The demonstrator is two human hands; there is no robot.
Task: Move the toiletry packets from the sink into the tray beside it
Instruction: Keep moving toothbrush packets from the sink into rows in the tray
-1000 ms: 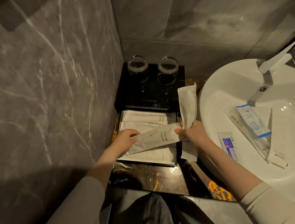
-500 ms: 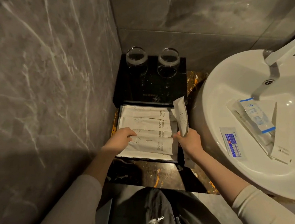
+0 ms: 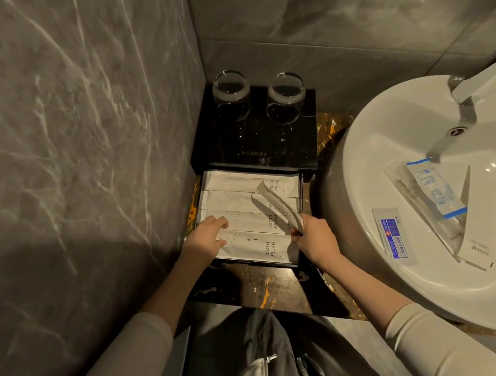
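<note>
Toiletry packets lie four deep in the tray (image 3: 300, 183), long sides touching, filling it from its far edge to its near edge. I see my left hand (image 3: 206, 240) resting on the nearest toothbrush packet (image 3: 254, 246) at the tray's left edge, fingers curled lightly over its end. My right hand (image 3: 314, 239) pinches two more packets (image 3: 275, 206) at the tray's near right corner; they stand tilted, their free ends slanting up and left over the flat ones.

Three packets remain in the sink (image 3: 385, 135): a blue-printed sachet (image 3: 393, 235) near its left rim, a clear blue-striped packet (image 3: 437, 190) further in, and a white one (image 3: 474, 251) toward the near rim, the last two overlapping.

Two glasses (image 3: 285, 96) stand on a black stand (image 3: 255, 145) against the tray's far edge. The wall (image 3: 74, 142) runs just beside the tray's left edge; a strip of counter (image 3: 263, 284) shows along its near edge.
</note>
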